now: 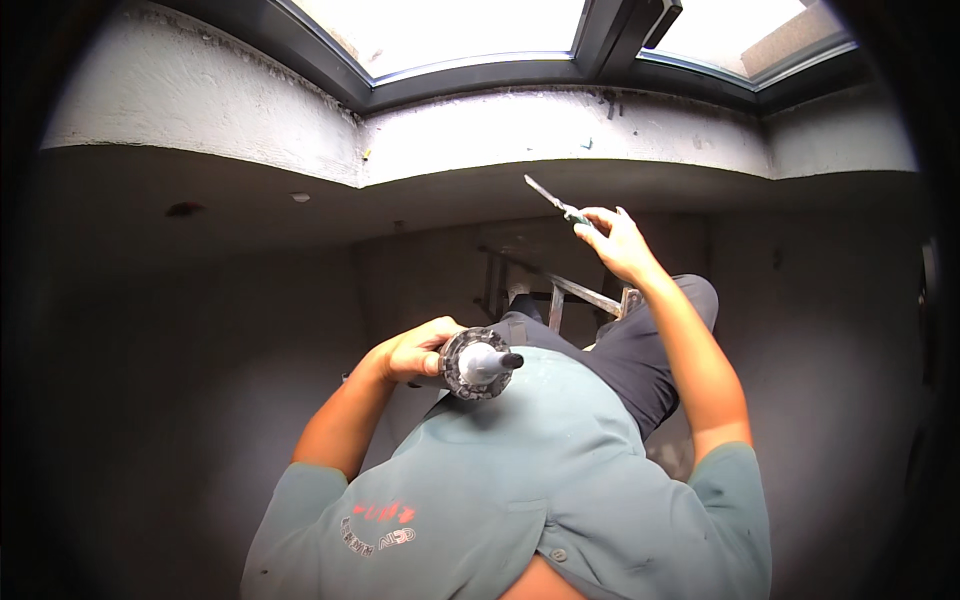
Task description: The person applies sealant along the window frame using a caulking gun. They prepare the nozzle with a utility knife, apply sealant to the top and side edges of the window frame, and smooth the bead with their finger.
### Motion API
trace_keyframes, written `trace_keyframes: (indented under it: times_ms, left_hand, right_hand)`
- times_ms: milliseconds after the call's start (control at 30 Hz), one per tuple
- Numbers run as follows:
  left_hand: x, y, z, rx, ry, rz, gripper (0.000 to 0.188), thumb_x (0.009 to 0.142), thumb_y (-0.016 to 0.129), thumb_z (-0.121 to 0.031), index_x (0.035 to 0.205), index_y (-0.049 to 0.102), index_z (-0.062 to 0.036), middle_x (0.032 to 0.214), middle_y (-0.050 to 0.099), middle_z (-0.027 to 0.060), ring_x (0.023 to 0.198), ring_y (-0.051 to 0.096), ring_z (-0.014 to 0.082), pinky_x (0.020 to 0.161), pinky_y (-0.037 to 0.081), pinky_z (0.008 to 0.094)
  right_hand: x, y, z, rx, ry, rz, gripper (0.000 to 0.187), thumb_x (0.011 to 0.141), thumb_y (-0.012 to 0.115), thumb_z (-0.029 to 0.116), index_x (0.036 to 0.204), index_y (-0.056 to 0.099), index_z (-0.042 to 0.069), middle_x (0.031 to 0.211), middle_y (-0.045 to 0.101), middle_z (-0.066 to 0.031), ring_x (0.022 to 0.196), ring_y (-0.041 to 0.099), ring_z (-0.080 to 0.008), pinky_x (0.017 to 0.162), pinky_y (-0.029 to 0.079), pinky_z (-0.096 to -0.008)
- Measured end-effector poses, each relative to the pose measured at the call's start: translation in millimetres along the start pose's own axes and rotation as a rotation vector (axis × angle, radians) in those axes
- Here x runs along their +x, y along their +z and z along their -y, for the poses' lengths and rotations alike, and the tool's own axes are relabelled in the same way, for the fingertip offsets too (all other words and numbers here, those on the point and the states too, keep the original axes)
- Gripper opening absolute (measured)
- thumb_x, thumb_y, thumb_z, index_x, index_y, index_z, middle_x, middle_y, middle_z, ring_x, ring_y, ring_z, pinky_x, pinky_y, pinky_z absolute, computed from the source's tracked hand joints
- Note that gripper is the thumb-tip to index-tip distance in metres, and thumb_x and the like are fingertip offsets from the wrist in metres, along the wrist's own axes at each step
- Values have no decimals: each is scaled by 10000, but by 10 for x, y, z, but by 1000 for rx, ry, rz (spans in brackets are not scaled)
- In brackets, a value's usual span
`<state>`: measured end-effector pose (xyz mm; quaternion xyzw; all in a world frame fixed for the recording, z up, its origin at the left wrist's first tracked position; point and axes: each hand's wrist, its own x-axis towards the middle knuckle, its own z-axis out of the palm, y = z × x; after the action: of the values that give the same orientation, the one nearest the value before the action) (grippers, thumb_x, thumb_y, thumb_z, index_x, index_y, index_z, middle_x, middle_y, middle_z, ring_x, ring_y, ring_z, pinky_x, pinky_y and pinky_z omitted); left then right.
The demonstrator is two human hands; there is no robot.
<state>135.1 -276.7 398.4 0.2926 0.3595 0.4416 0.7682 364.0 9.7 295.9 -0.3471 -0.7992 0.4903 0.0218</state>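
My left hand [418, 352] is wrapped round a caulking gun [460, 374] in front of my shirt. Its front ring is dark and smeared, and a grey nozzle [485, 363] with a black tip pokes out toward the view. Out to the right, my right hand [622, 243] grips a utility knife [575, 214] by its dark handle between thumb and fingers. The long thin blade [543, 190] extends up and left, just below the edge of the window sill. The two tools are well apart, and the gun's rear is hidden.
A pale, rough sill [470, 130] runs beneath a dark grey window frame [470, 78]. Below it the wall [300, 230] lies in shadow. A metal ladder [575, 293] shows by my legs. A small white bit [300, 197] sits on the wall at left.
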Motion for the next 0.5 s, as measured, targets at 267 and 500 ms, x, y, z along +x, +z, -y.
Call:
trace_keyframes:
  times_ms: [267,500]
  left_hand:
    - [-365,-194,244,37,-50,-175,852,652,859,-717,1002,724,49,892,733,63,799,629,122,712,530,299]
    - [-491,-23,462,-72,-40,-376,837,686,800,-747,943,724,46,840,724,78,731,651,151,657,521,296]
  right_hand:
    - [1544,1048,-799,-493,-75,-429,358,951,679,350,1206,699,100,1130,741,-93,1085,692,-271,1202,291,-524]
    - [1841,1585,-852,-723,-106,-478,317,953,682,304,1180,643,85,901,664,-85,876,688,-254,1091,419,-461]
